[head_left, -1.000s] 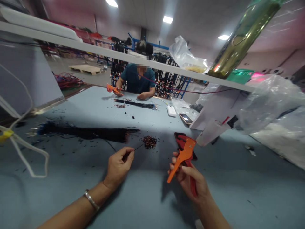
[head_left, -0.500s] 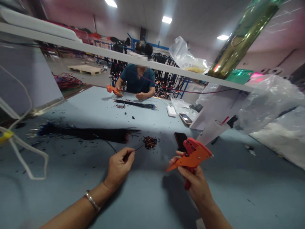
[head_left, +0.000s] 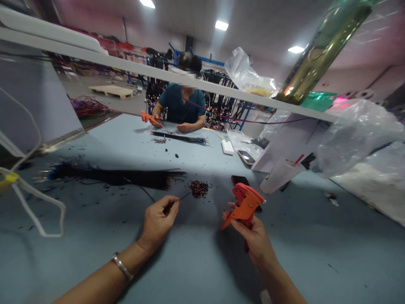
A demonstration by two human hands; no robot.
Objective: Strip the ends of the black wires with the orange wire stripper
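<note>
Between the thumb and fingers of my left hand [head_left: 160, 220] is a thin black wire [head_left: 184, 196]; its free end points right, at a small pile of cut insulation bits [head_left: 198, 189]. My right hand [head_left: 257, 238] is wrapped round the handles of an orange and red wire stripper [head_left: 245, 204]. The tool is apart from the wire, to its right, and its jaw end is turned away from me. Behind my left hand lies a long bundle of black wires [head_left: 117, 177], with blue ends at the left and coppery ends at the right.
A dark phone [head_left: 239, 180] lies behind the stripper, near a plastic cup [head_left: 278, 175]. Across the table [head_left: 196, 261] a person [head_left: 182, 105] holds another orange stripper [head_left: 151, 118] beside a second wire bundle [head_left: 180, 138]. A white shelf rail [head_left: 142, 71] crosses above.
My right hand has shifted slightly left with the wire stripper, and the tool has turned, nearer to the wire. My left hand stays where it was, still pinching the wire.
</note>
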